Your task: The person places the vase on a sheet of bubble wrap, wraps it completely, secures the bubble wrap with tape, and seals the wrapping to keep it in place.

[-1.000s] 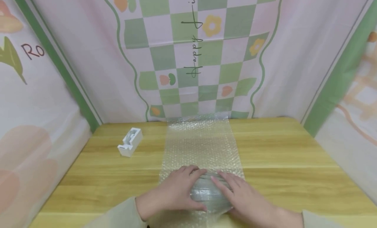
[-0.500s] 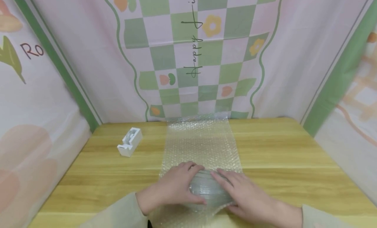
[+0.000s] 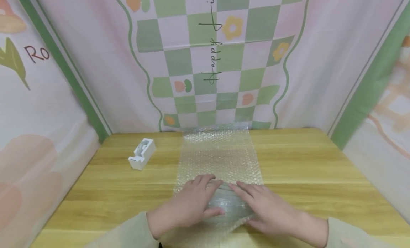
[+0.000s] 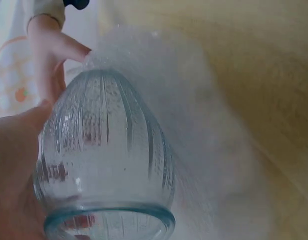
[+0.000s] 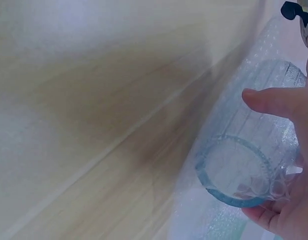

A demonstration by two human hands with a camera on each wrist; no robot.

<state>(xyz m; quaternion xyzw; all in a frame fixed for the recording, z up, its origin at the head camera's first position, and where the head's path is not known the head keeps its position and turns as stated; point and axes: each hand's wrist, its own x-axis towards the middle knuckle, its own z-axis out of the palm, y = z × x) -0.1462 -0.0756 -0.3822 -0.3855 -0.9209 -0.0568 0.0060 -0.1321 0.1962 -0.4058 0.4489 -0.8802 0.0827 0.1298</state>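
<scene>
The glass jar lies on its side upon the bubble wrap, in the near middle of the desk. The left hand grips its left end; the right hand holds its right end together with wrap. A white tape dispenser stands farther left.

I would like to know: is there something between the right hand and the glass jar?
Yes, the bubble wrap. The right wrist view shows it over the jar, under the thumb of the right hand. I see nothing else between them.
</scene>
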